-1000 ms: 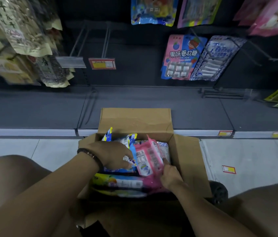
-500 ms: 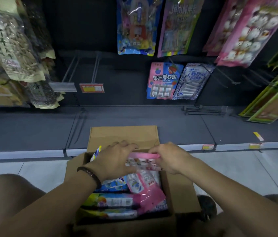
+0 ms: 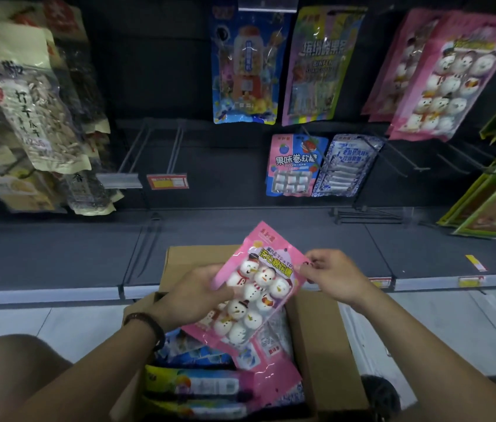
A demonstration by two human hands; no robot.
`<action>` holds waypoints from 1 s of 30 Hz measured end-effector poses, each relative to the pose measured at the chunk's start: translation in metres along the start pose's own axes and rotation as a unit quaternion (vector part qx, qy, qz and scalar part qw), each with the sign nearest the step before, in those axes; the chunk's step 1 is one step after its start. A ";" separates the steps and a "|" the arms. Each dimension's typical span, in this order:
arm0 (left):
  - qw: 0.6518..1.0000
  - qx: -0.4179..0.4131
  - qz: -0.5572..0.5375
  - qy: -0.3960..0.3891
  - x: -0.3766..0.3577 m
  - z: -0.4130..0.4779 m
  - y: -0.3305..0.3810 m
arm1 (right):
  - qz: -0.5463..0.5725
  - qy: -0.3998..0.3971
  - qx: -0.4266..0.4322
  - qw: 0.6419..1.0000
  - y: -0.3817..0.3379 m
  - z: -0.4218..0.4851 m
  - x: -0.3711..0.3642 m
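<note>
Snowman marshmallow packet held in both hands above an open cardboard box.
Pink and tilted, its top end pointing toward the shelving, the packet hangs over the far half of the box. The left hand, with a dark bead bracelet at the wrist, grips the packet's left edge. The right hand pinches the upper right edge between thumb and fingertips. More sweet packets lie inside the box, blue, yellow and pink. The box sits just in front of the dark bottom shelf. Hanging snowman packets of the same kind show at the upper right.
</note>
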State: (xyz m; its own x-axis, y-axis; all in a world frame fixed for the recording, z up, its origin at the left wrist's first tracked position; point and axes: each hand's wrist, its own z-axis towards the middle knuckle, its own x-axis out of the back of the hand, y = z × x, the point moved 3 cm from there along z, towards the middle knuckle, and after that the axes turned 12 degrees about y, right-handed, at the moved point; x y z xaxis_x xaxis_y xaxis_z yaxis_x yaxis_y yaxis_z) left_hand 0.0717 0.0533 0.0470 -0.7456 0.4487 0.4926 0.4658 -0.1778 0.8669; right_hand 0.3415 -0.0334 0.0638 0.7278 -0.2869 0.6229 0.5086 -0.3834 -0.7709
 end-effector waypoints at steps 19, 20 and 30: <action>0.942 0.072 -0.304 0.119 -0.016 0.010 0.051 | 0.141 0.191 0.140 0.961 -0.034 -0.023 0.010; 0.944 0.065 -0.298 0.125 -0.017 0.010 0.054 | 0.132 0.179 0.152 0.963 -0.037 -0.027 0.010; 0.921 0.002 -0.360 0.151 -0.035 0.024 0.103 | 0.070 0.281 0.225 0.930 -0.036 -0.040 0.028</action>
State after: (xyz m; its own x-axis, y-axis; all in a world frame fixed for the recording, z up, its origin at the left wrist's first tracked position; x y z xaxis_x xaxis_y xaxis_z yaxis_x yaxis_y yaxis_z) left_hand 0.1570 0.0407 0.1171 -0.9596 0.1856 -0.2113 -0.2008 0.0742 0.9768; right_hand 0.3253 -0.0625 0.1137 0.5098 -0.7692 0.3852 0.6601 0.0626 -0.7486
